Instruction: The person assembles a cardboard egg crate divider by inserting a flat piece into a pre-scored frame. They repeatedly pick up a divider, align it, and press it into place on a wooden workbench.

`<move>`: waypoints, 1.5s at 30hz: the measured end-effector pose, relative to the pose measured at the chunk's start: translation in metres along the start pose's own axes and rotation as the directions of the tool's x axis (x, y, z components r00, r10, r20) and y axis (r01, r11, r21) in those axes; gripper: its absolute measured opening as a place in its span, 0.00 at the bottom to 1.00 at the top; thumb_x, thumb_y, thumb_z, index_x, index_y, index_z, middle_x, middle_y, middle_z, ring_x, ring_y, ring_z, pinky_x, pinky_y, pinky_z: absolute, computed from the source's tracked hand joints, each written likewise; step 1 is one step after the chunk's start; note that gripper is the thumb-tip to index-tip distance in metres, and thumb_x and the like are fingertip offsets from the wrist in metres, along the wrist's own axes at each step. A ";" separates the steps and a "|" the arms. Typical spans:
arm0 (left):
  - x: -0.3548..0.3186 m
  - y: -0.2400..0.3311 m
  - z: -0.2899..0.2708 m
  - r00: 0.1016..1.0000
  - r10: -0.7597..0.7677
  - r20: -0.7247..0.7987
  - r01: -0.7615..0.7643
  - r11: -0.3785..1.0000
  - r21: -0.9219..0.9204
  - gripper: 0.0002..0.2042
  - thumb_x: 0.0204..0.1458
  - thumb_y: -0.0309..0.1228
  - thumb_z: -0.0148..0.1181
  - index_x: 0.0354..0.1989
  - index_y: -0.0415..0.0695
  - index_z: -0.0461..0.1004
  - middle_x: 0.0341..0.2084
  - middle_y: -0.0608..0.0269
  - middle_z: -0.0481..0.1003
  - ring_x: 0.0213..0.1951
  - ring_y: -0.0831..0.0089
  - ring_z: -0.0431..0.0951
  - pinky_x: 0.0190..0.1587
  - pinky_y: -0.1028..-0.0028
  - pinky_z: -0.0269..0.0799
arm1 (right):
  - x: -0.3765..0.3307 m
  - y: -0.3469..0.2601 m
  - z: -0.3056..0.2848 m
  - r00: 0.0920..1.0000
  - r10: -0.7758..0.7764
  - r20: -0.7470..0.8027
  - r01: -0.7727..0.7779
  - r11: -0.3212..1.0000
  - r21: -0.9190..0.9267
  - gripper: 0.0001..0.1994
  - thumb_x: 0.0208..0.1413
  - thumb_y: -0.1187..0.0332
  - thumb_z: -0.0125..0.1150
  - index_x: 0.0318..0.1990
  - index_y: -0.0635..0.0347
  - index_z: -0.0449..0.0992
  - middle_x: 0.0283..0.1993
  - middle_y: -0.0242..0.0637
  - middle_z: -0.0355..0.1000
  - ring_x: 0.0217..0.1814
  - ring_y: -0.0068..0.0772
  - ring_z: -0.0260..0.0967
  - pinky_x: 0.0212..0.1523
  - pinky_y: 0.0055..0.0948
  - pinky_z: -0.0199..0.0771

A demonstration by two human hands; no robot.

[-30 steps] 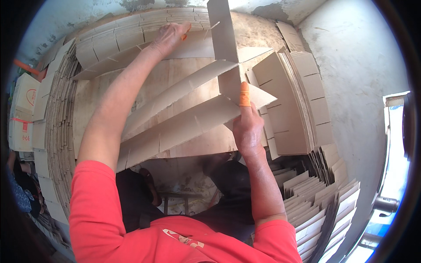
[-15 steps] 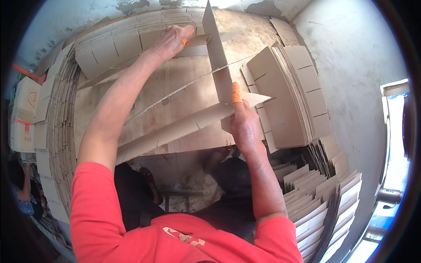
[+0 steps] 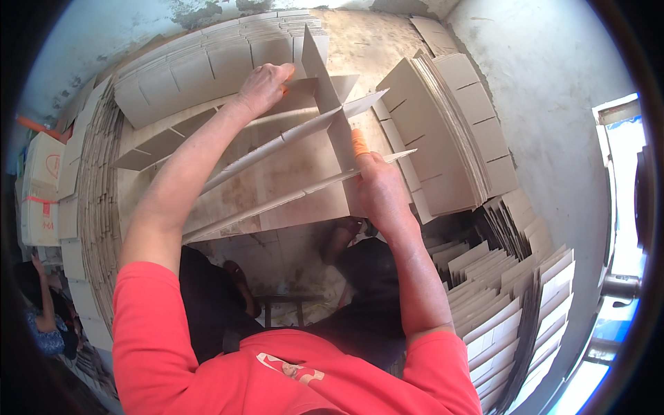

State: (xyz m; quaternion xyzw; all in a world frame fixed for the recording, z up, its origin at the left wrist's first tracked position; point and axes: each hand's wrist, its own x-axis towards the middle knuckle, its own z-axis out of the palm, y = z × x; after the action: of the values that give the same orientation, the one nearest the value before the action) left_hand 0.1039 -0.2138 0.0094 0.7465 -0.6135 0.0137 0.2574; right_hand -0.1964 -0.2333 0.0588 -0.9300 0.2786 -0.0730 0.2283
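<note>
The right hand (image 3: 379,190) is closed on the near edge of the upright cross strip (image 3: 325,83) of a cardboard divider grid (image 3: 277,180); the left hand (image 3: 261,86) grips its far end. The grid rests on stacked slotted cardboard sheets (image 3: 449,131) beside a grey concrete wall (image 3: 553,76). More sheets (image 3: 512,304) stand at the right.

Concrete floor (image 3: 373,41): slotted cardboard strip stacks (image 3: 449,131) all around, small stool (image 3: 280,308).

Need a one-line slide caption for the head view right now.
Left hand and right hand grip a slotted cardboard divider grid, beside stacks of slotted strips.
</note>
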 end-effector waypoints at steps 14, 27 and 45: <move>-0.003 -0.016 0.014 0.965 -0.071 0.251 0.015 0.975 0.220 0.15 0.37 0.20 0.63 0.38 0.38 0.76 0.27 0.44 0.77 0.36 0.50 0.79 0.40 0.58 0.75 | -0.006 0.000 -0.006 1.000 0.015 0.026 -0.015 1.000 0.008 0.39 0.43 0.90 0.41 0.69 0.59 0.50 0.42 0.56 0.69 0.38 0.57 0.70 0.40 0.48 0.70; -0.007 -0.016 0.016 0.989 0.037 0.140 -0.058 0.988 0.146 0.10 0.30 0.20 0.63 0.26 0.37 0.78 0.25 0.41 0.75 0.34 0.46 0.78 0.37 0.56 0.75 | -0.004 0.011 -0.002 0.999 -0.024 -0.026 0.024 1.000 0.000 0.33 0.48 0.86 0.42 0.67 0.63 0.54 0.38 0.53 0.69 0.38 0.55 0.70 0.38 0.45 0.70; -0.009 0.014 -0.034 0.928 -0.152 0.340 0.139 0.988 0.064 0.23 0.36 0.31 0.70 0.44 0.39 0.74 0.36 0.46 0.77 0.42 0.53 0.77 0.44 0.62 0.72 | -0.008 0.019 -0.001 0.998 -0.039 0.045 0.050 0.962 -0.270 0.25 0.53 0.79 0.46 0.61 0.66 0.61 0.38 0.49 0.70 0.43 0.49 0.71 0.38 0.41 0.72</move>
State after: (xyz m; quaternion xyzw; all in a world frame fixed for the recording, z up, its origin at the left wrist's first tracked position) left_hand 0.0989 -0.1940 0.0410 0.7856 -0.5916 -0.1239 0.1322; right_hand -0.2129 -0.2437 0.0510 -0.9598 0.2604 -0.0212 0.1029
